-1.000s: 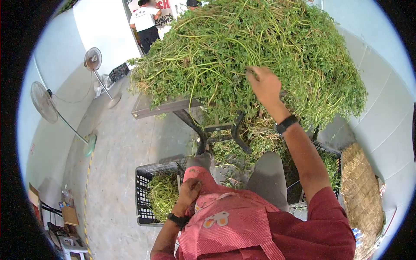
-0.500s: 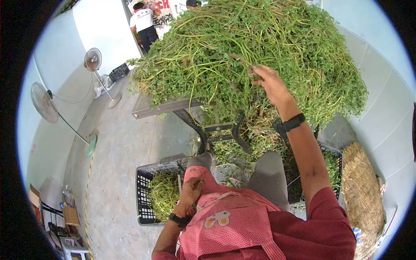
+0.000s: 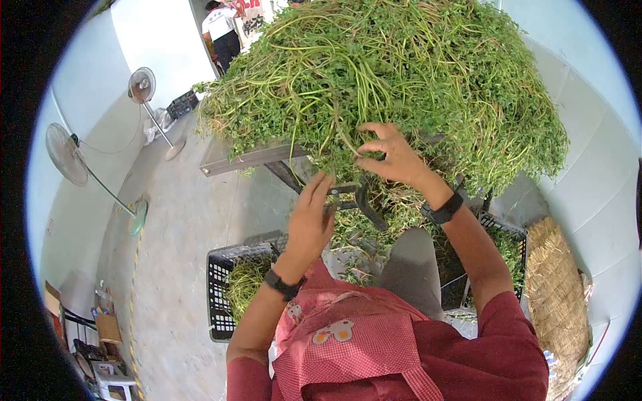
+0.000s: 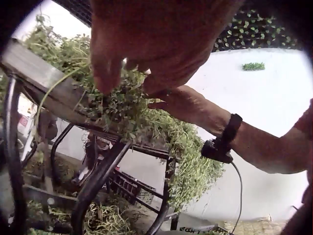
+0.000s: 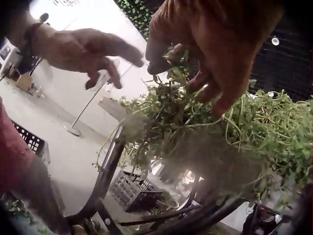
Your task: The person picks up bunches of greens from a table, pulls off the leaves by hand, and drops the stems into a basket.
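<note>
A big tangled heap of leafy green stems [image 3: 401, 73] covers the table [image 3: 254, 159] and hangs over its front edge. At that edge my right hand [image 3: 394, 157] pinches a thin brownish stem [image 3: 346, 139], its fingers bent toward the thumb. Leaves partly hide those fingertips in the right wrist view. My left hand [image 3: 309, 224] is raised just below and left of it, fingers fairly straight, pointing at the hanging greens. Nothing shows in its grasp; the right wrist view has this left hand [image 5: 88, 51] apart from the right one.
A black crate [image 3: 221, 294] of stems stands on the floor at left, another crate [image 3: 511, 234] at right. Loose stems [image 3: 401, 200] lie under the table. A straw mat [image 3: 558, 301] is by the right wall; two fans [image 3: 142, 85] and a person [image 3: 221, 33] are farther back.
My left hand has risen from my lap toward the table edge. My right hand drew a stem from the heap and came down and left, closer to the left hand.
</note>
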### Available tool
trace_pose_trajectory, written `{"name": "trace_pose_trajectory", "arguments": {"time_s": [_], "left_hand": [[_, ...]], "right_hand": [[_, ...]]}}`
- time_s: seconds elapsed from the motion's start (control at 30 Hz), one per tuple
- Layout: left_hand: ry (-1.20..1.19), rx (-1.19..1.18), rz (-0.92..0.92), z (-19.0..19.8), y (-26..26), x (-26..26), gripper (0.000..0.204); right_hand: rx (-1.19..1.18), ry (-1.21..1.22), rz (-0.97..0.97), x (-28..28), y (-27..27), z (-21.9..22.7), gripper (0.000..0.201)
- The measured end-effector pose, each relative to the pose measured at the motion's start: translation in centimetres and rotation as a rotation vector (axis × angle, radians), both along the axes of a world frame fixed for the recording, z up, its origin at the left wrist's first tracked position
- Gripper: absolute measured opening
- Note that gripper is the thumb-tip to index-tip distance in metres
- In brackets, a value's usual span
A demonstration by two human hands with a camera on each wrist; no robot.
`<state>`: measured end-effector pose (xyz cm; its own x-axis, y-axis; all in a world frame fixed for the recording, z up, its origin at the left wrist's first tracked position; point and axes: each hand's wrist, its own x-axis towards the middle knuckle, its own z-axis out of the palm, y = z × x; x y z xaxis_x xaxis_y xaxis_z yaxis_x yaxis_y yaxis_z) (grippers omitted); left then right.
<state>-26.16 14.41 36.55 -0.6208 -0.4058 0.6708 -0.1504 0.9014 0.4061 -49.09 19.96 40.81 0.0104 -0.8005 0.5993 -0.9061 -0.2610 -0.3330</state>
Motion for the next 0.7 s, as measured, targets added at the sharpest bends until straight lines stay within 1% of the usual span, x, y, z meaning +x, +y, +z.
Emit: {"name": "trace_pose_trajectory", "arguments": {"time_s": [0.03, 0.1, 0.13, 0.2, 0.23, 0.27, 0.3, 0.33, 0.37, 0.4, 0.43, 0.47, 0.5, 0.53, 0.6, 0.63, 0.67, 0.7], "left_hand": [[-0.002, 0.000, -0.004, 0.9, 0.1, -1.5, 0.049], [0.086, -0.079, -0.053, 2.2, -0.1, -4.1, 0.061], [0.089, -0.079, -0.054, 2.5, -0.6, -4.9, 0.061], [-0.042, -0.216, -0.050, 2.2, -1.6, -6.2, 0.058], [-0.042, -0.215, -0.049, 1.6, -2.3, -6.4, 0.058], [-0.090, -0.209, -0.015, 0.8, -3.2, -6.2, 0.051], [-0.140, -0.202, 0.020, 1.0, -3.5, -5.9, 0.045], [-0.143, -0.202, 0.023, 0.9, -3.5, -5.3, 0.045], [-0.092, -0.186, -0.022, 0.6, -3.0, -4.4, 0.040], [-0.045, -0.170, -0.072, 0.7, -2.1, -3.3, 0.035], [-0.055, -0.170, -0.078, 1.1, -1.1, -2.2, 0.035], [-0.038, -0.082, -0.143, 1.7, 0.0, -1.1, 0.030], [-0.023, 0.008, -0.206, 1.9, 0.8, -0.1, 0.025], [-0.032, 0.010, -0.209, 1.4, 1.4, 0.9, 0.025], [0.267, 0.865, -0.364, 0.4, 2.3, 2.8, 0.018], [0.368, 1.065, -0.413, 0.1, 1.9, 3.6, 0.022], [0.368, 1.084, -0.396, -0.2, 1.5, 4.3, 0.022], [0.475, 1.256, -0.472, -0.5, 1.1, 5.1, 0.023]], "right_hand": [[0.014, -0.014, 0.029, 0.3, 0.3, 0.1, 0.024], [-0.006, 0.014, 0.048, 0.1, 0.4, -0.1, 0.025], [-0.025, 0.043, 0.071, 0.0, 0.3, -0.3, 0.026], [-0.045, 0.019, 0.074, -0.3, 0.1, -0.5, 0.025], [0.006, 0.077, 0.069, -0.4, 0.2, -0.3, 0.028], [0.056, 0.132, 0.065, -0.4, 0.3, 0.0, 0.033], [0.056, 0.131, 0.067, -0.2, 0.3, 0.5, 0.033], [-0.032, 0.148, -0.035, 0.0, 0.4, 1.1, 0.040], [-0.119, 0.162, -0.139, 0.1, 0.3, 1.4, 0.048], [-0.117, 0.151, -0.142, -0.3, -0.1, 1.3, 0.048], [-0.102, 0.165, -0.181, -1.2, -0.9, 1.3, 0.052], [-0.089, 0.183, -0.219, -2.2, -1.8, 1.3, 0.057], [-0.043, 0.168, -0.212, -3.5, -2.7, 0.7, 0.053], [-0.041, 0.159, -0.216, -4.3, -3.1, 0.4, 0.053], [0.159, 0.100, -0.283, -5.0, -3.6, -0.9, 0.053], [0.132, 0.158, -0.346, -3.3, -2.5, -0.2, 0.051], [0.153, 0.152, -0.334, -1.8, -1.4, 0.2, 0.051], [0.036, 0.268, -0.400, -0.3, -0.5, 0.4, 0.049]]}}
